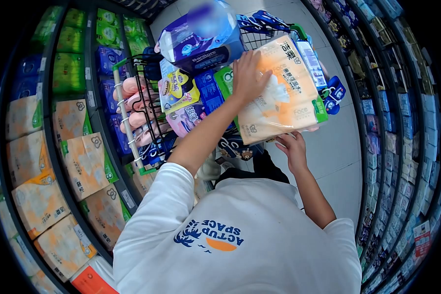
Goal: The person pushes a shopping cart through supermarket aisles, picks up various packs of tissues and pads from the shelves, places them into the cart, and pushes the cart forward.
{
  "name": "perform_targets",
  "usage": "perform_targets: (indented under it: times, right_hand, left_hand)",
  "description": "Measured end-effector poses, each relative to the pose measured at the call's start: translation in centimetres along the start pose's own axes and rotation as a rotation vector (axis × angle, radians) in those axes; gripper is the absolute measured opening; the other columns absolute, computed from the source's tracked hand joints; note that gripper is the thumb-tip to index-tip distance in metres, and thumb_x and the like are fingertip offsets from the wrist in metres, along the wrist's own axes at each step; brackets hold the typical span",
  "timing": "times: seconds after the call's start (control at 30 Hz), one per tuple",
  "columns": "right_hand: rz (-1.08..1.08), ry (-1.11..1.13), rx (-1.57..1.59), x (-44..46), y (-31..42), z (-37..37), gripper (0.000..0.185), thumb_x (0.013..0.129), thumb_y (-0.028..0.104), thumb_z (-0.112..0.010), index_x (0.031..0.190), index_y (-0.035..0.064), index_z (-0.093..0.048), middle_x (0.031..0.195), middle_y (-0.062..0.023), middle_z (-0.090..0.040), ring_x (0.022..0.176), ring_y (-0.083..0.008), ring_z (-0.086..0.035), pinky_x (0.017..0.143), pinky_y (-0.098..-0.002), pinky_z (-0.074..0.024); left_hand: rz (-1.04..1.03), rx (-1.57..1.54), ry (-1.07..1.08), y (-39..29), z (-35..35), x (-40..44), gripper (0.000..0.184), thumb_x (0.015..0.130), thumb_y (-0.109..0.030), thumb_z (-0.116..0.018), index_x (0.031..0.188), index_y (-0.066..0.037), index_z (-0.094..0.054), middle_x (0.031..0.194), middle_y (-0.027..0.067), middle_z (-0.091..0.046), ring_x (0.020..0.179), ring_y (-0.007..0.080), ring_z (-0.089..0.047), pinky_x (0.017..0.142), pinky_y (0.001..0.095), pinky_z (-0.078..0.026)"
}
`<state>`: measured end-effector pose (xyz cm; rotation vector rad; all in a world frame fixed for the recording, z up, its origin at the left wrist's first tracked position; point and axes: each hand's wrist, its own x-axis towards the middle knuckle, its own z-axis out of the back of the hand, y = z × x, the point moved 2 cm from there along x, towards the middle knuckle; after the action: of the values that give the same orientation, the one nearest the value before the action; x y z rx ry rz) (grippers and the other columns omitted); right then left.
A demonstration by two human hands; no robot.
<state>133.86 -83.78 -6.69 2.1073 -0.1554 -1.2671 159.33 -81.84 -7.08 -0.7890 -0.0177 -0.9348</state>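
Resting palm-down on the orange-and-white facial tissue pack (284, 105), the left hand (247, 78) has its fingers spread across the upper left part of the printed face, lying on the wrap and not closed around it. The right hand (292, 151) is at the pack's near edge, its fingers bent and its fingertips at or just under that edge; whether they pinch the wrap or only touch it, I cannot tell. The tissue pack, with green corners, sits tilted on top of the load at the right side of a wire shopping cart (125, 115) that has green corner pieces and a pale bar along its left side. Just beside the pack, toward the far left, a blue-and-purple Banitore package (206, 54) stands on the heap. Below it are a yellow package (180, 90), a pink-and-purple package (186, 119) and a blue package (209, 90), partly covered by the left forearm. Pink rounded items (138, 117) show at the cart's left, behind black wires, and dark-blue patterned items (333, 95) show at its right. On the left shelves, similar orange tissue packs (85, 159) sit below bright green packs (68, 68). Rows of small packages (389, 117) fill the shelves at the right, across a strip of tiled floor (340, 147). The person wears a white T-shirt (259, 245) printed "ACTUP SPACE".
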Motion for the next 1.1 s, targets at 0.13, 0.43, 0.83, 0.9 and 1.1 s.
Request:
perform_targets:
  times: [0.13, 0.43, 0.83, 0.9, 1.1]
  right_hand:
    - [-0.063, 0.051, -0.053, 0.0, -0.3, -2.5, 0.045, 0.083, 0.013, -0.063, 0.123, 0.0033, -0.045, 0.109, -0.0082, -0.058, 0.093, -0.0162, -0.058, 0.086, -0.0335, -0.0487]
    - [0.215, -0.016, -0.133, 0.4, -4.2, -4.4, 0.035, 0.084, 0.014, -0.061, 0.117, 0.003, -0.052, 0.105, -0.0069, -0.061, 0.093, -0.0164, -0.061, 0.08, -0.0278, -0.0509]
    - [0.077, 0.587, -0.973, -2.0, -10.6, -7.0, 0.023, 0.09, 0.019, -0.056, 0.099, 0.0015, -0.068, 0.079, -0.0057, -0.07, 0.058, -0.0092, -0.061, 0.049, -0.0204, -0.041]
    - [0.099, 0.689, -0.976, -2.1, -12.0, -10.1, 0.02, 0.09, 0.013, -0.055, 0.098, -0.001, -0.067, 0.078, -0.0075, -0.069, 0.058, -0.0105, -0.061, 0.049, -0.0218, -0.0406]
    - [0.061, 0.939, -1.078, -5.0, -16.0, -20.1, 0.02, 0.089, 0.013, -0.054, 0.096, -0.0027, -0.065, 0.074, -0.0073, -0.067, 0.054, -0.0093, -0.057, 0.048, -0.0214, -0.0417]
  left_hand:
    - [0.122, 0.087, -0.04, -1.4, 1.4, -5.4, 0.06, 0.082, -0.033, -0.067, 0.132, -0.003, -0.05, 0.14, 0.0287, -0.039, 0.133, 0.0432, -0.034, 0.109, 0.0596, -0.02]
    - [0.349, -0.335, -0.034, -1.9, 8.6, -16.0, 0.025, 0.085, -0.013, -0.064, 0.105, 0.001, -0.066, 0.109, 0.0211, -0.064, 0.099, 0.0359, -0.062, 0.087, 0.0384, -0.049]
    - [0.82, -0.361, -0.532, 1.8, 25.2, -32.0, 0.016, 0.088, -0.008, -0.064, 0.1, 0.003, -0.067, 0.078, 0.0041, -0.067, 0.069, 0.006, -0.061, 0.062, 0.0227, -0.049]
    - [0.79, -0.183, -0.688, 1.0, 28.0, -34.1, 0.019, 0.087, -0.011, -0.067, 0.075, 0.003, -0.063, 0.064, 0.004, -0.056, 0.054, 0.0097, -0.047, 0.051, 0.0291, -0.038]
    - [0.934, 0.113, -0.96, -0.7, 32.9, -42.6, 0.042, 0.091, -0.025, -0.06, 0.061, 0.003, -0.052, 0.056, 0.018, -0.048, 0.05, 0.032, -0.046, 0.05, 0.0407, -0.036]
